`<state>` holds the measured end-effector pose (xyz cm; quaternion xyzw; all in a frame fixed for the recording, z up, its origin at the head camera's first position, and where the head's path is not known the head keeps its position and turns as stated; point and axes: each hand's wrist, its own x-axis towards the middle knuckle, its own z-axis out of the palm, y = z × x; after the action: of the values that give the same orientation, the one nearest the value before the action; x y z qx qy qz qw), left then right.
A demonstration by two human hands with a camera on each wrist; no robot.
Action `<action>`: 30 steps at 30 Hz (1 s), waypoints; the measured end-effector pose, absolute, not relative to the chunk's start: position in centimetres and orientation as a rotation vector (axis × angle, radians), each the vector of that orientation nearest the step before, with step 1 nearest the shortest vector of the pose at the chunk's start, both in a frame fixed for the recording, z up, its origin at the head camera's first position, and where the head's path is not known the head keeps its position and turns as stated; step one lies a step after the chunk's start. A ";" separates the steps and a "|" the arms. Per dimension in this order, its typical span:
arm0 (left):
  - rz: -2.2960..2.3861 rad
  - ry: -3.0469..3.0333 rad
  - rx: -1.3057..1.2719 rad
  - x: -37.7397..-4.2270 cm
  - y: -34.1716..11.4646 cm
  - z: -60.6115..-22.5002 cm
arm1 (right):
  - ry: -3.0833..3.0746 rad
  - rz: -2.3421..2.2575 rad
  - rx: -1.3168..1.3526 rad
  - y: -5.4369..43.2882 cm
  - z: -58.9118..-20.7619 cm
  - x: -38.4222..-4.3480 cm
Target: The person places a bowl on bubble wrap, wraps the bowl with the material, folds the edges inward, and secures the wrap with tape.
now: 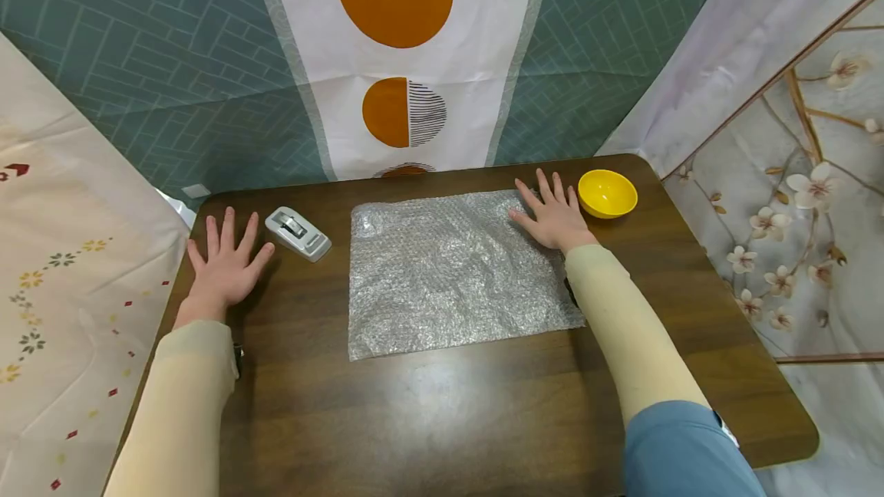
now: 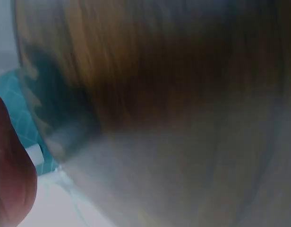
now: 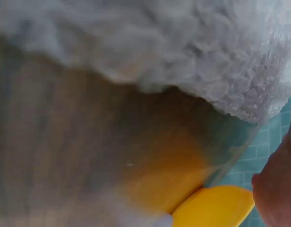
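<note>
My left hand (image 1: 224, 267) lies palm down with fingers spread over the left side of the table, holding nothing. Just right of its fingertips is a light grey plastic device (image 1: 298, 233) with a black slot in its top. A sheet of bubble wrap (image 1: 456, 274) is spread flat across the middle. Over its upper right part, my right hand (image 1: 555, 219) has its fingers straight and splayed, with nothing in its grasp. A yellow bowl (image 1: 608, 194) stands upright close beside that hand; the right wrist view shows part of the bowl (image 3: 214, 205) below the bubble wrap edge (image 3: 221, 85).
The brown wooden table (image 1: 428, 420) has rounded corners and reflects light at its front. Behind it hangs a teal curtain (image 1: 207, 83) with a white patterned panel. Floral cloths hang on the left and right sides.
</note>
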<state>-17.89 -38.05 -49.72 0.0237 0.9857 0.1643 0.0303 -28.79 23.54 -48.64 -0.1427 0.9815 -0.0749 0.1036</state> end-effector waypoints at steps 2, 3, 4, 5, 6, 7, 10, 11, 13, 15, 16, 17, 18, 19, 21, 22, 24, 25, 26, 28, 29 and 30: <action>0.574 3.042 0.092 -17.4 -37.6 -49.8 | 2.892 -0.245 -0.430 23.7 -48.8 -28.6; 0.616 3.043 0.101 -17.1 -37.3 -49.8 | 2.889 -0.256 -0.438 23.8 -48.8 -28.5; 0.652 3.045 0.109 -16.8 -37.1 -49.7 | 2.884 -0.271 -0.446 23.8 -48.8 -28.3; 0.686 3.054 0.124 -16.5 -36.9 -49.7 | 2.881 -0.280 -0.454 23.9 -48.8 -28.2; 0.713 3.063 0.142 -16.3 -36.9 -49.7 | 2.877 -0.297 -0.464 23.9 -48.8 -28.1; 0.729 3.073 0.158 -16.1 -36.8 -49.7 | 2.871 -0.308 -0.471 24.0 -48.8 -28.0; 0.784 3.089 0.201 -15.6 -36.6 -49.4 | 2.859 -0.348 -0.505 24.1 -48.6 -27.7; 0.798 3.095 0.210 -15.5 -36.6 -49.3 | 2.857 -0.357 -0.520 24.1 -48.5 -27.5; 0.828 3.109 0.223 -15.1 -36.5 -49.0 | 2.855 -0.384 -0.555 24.1 -48.4 -27.2; 0.865 3.124 0.235 -14.8 -36.4 -48.8 | 2.857 -0.408 -0.584 24.2 -48.3 -26.8; 0.882 3.133 0.242 -14.7 -36.4 -48.7 | 2.862 -0.418 -0.595 24.2 -48.3 -26.6; 0.902 3.141 0.252 -14.5 -36.3 -48.5 | 2.867 -0.437 -0.601 24.3 -48.3 -26.4; 0.925 3.149 0.265 -14.4 -36.2 -48.4 | 2.871 -0.463 -0.602 24.3 -48.2 -26.2; 0.950 3.156 0.277 -14.3 -36.1 -48.3 | 2.875 -0.490 -0.600 24.4 -48.2 -25.9; 1.005 3.169 0.298 -13.9 -35.7 -48.1 | 2.881 -0.546 -0.594 24.5 -48.1 -25.5; 1.031 3.178 0.308 -13.7 -35.6 -48.0 | 2.885 -0.575 -0.595 24.6 -48.0 -25.2; 1.088 3.194 0.327 -13.3 -35.2 -47.7 | 2.891 -0.628 -0.593 24.7 -47.9 -24.6; 1.110 3.202 0.339 -13.2 -35.0 -47.6 | 2.895 -0.652 -0.593 24.7 -47.9 -24.4; 1.127 3.208 0.352 -13.0 -34.7 -47.5 | 2.902 -0.675 -0.592 24.8 -47.8 -24.1; 1.158 3.214 0.386 -12.7 -34.2 -47.3 | 2.911 -0.724 -0.586 25.0 -47.8 -23.7; 1.171 3.213 0.406 -12.6 -33.9 -47.2 | 2.914 -0.748 -0.582 25.2 -47.8 -23.5; 1.182 3.209 0.423 -12.4 -33.7 -47.2 | 2.915 -0.772 -0.581 25.3 -47.8 -23.3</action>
<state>-12.43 -33.67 -47.16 0.1213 0.9205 0.3391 -0.1516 -23.29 25.33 -47.81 -0.1890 0.9487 -0.2511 0.0353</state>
